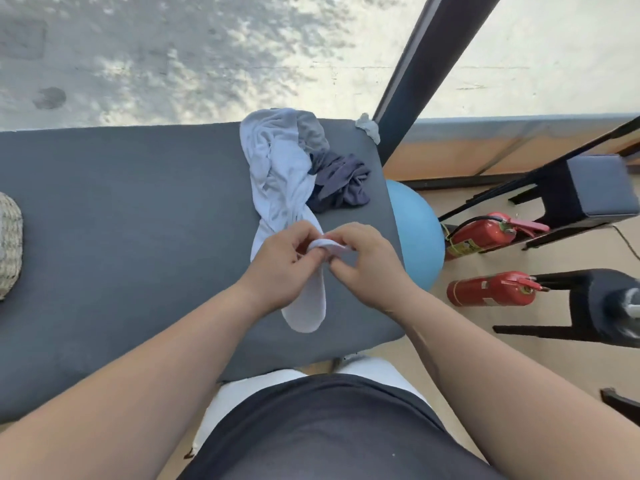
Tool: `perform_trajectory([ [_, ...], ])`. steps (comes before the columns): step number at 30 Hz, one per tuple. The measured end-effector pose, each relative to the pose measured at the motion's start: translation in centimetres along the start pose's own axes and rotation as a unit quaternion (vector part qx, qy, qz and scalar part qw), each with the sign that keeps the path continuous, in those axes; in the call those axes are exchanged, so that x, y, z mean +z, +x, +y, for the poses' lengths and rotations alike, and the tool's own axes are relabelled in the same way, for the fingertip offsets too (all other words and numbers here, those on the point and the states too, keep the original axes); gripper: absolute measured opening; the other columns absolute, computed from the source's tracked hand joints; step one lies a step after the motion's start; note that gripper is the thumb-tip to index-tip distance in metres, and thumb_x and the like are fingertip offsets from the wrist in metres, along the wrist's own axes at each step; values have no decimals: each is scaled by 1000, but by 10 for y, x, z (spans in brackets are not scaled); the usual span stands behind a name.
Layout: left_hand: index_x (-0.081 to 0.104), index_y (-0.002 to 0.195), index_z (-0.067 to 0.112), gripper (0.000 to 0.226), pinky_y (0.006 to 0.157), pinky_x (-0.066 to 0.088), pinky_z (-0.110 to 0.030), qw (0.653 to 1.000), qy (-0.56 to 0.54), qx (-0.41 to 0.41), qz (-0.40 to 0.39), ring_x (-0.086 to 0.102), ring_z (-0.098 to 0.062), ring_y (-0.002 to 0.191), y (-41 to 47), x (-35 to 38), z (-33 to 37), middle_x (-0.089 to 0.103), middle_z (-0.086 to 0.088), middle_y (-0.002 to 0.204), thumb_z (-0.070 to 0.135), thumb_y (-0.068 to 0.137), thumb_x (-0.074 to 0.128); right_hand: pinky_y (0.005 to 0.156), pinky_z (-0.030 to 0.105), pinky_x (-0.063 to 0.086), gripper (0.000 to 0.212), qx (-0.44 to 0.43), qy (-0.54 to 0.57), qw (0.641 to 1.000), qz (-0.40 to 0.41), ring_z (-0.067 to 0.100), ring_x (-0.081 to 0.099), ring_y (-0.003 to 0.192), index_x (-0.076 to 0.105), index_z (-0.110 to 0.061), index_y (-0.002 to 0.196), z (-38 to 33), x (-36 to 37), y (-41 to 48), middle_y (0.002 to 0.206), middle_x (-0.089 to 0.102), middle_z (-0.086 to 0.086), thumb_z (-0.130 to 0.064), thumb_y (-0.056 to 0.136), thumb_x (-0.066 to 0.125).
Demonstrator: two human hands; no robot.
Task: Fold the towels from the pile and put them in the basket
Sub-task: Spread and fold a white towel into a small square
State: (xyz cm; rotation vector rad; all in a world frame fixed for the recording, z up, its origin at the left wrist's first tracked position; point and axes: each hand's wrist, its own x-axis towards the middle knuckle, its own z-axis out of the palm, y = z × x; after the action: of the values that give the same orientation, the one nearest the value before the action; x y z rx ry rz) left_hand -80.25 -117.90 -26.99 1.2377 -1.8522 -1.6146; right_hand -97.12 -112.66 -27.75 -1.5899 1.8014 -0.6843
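Observation:
A pale blue towel trails from the pile at the table's far right toward me. My left hand and my right hand both pinch its near edge, close together above the table. A loose end hangs down below my left hand. A dark navy towel and a grey towel lie crumpled beside the pale one. The woven basket shows only partly at the left edge.
The dark grey padded table runs left to right. A small grey cloth sits at its far right corner by a black post. On the floor to the right are a blue ball, two red fire extinguishers and black stools.

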Motion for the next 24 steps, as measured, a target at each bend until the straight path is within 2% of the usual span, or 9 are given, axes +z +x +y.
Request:
perform_trajectory([
  [3,59,88,18,9,64,39,-15,999,-34,5,1,50,-9,70,-15,5,16,61,7,76,19,96,56,99,31,44,22,-28,11,999,-28,15,57,110,76,-30,100,8,-5,-9,108,66,-19,-17,84,70],
  [6,56,89,14,10,63,38,-15,999,-41,-10,28,47,-7,68,-35,17,29,56,10,72,10,97,51,90,24,45,8,-29,48,998,-33,-3,57,98,75,-22,97,14,-14,-25,95,66,-24,-19,92,70],
  [7,55,87,17,12,62,38,-16,998,-36,-13,42,47,-6,66,-42,22,32,56,13,70,9,95,49,84,24,46,4,-22,60,997,-36,-2,58,91,71,-21,92,18,-18,-31,88,66,-20,-21,94,68],
  [9,56,84,26,16,61,38,-20,997,-11,-27,72,48,-6,65,-56,35,35,56,11,70,14,87,45,75,23,44,11,-19,74,996,-41,6,58,81,65,-17,87,25,-28,-47,81,65,-9,-24,96,65],
  [12,63,90,35,21,64,42,-27,995,16,-46,92,50,-12,68,-78,60,38,61,-13,81,16,88,53,66,19,39,15,-51,56,996,-37,16,54,73,65,-14,84,33,-50,-77,76,63,1,-25,94,68],
  [15,67,88,26,8,65,42,-22,994,-7,-9,105,52,-9,69,-98,92,52,61,2,73,23,95,62,60,20,36,17,-86,42,995,-20,20,53,68,65,-16,80,32,-73,-111,70,62,3,-28,91,70],
  [19,61,89,7,15,65,41,-22,987,-30,38,152,48,-11,69,-117,123,78,52,0,72,15,101,57,62,31,41,26,-103,70,992,-20,22,54,68,62,-14,74,36,-97,-149,68,61,4,-34,89,71],
  [22,60,89,11,14,66,41,-27,981,-37,79,173,48,-16,71,-133,128,92,51,-13,73,18,100,56,71,31,43,31,-109,18,989,-96,17,54,74,61,-11,71,50,-99,-163,70,62,0,-34,87,74],
  [24,60,88,16,13,65,39,-26,972,-21,86,217,46,-16,71,-143,123,93,51,-11,75,18,100,56,76,35,43,34,-93,-35,985,-143,21,51,77,56,-10,68,64,-90,-167,69,58,3,-33,87,74],
])
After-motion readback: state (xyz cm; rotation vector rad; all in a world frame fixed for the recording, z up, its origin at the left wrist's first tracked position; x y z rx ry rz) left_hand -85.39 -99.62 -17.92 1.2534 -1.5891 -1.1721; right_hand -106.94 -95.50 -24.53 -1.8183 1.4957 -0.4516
